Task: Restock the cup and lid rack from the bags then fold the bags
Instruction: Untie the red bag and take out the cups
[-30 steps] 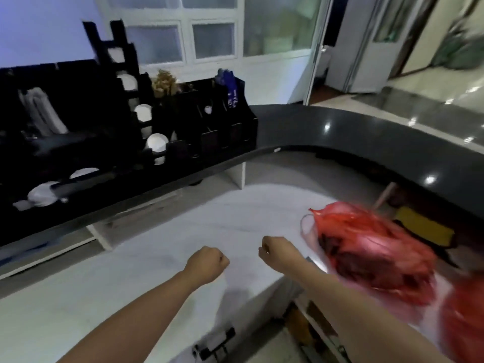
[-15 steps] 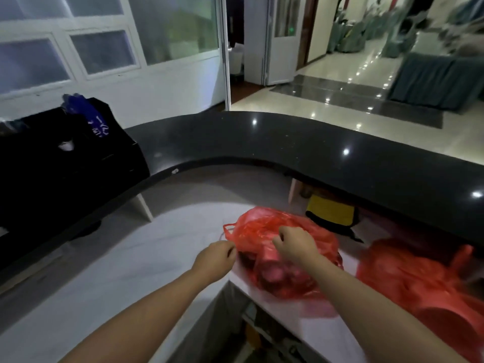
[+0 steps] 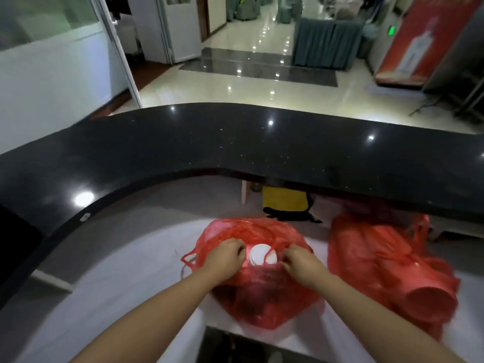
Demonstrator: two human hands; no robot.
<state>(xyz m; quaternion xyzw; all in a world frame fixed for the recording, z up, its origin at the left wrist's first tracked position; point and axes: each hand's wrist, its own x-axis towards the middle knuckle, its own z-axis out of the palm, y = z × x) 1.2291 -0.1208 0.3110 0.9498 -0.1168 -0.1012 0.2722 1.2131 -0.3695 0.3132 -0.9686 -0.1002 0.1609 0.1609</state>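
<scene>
Red plastic, thin and crumpled: that is the bag [image 3: 258, 279] in front of you, sitting on the white desk [image 3: 125, 271] at its near edge, above the open gap below. Your left hand [image 3: 227, 255] pinches the bag's mouth on the left side, fingers curled into the film. Your right hand [image 3: 298, 260] grips the mouth on the right. Between the two hands the opening is parted, and a white stack of lids [image 3: 262, 254] shows through it. A loose handle loop hangs off the bag's left side.

A second bag [image 3: 387, 263], also red, lies just right of the first, slumped on its side, with what looks like a sleeve of cups pushing against the film at its near end. The rack is not in view. The black counter [image 3: 235, 142] curves across the far side, well apart from your work.

Assessment: the step in hand is opening the bag, so restocking has barely begun. Risks noted:
- The film looks thin; pulling the mouth apart hard could tear it and make folding harder later.
- The bag sits close to the near edge; tugging toward yourself could drag it into the gap.
- The lids appear loose near the top; tilting the bag could spill them.
</scene>
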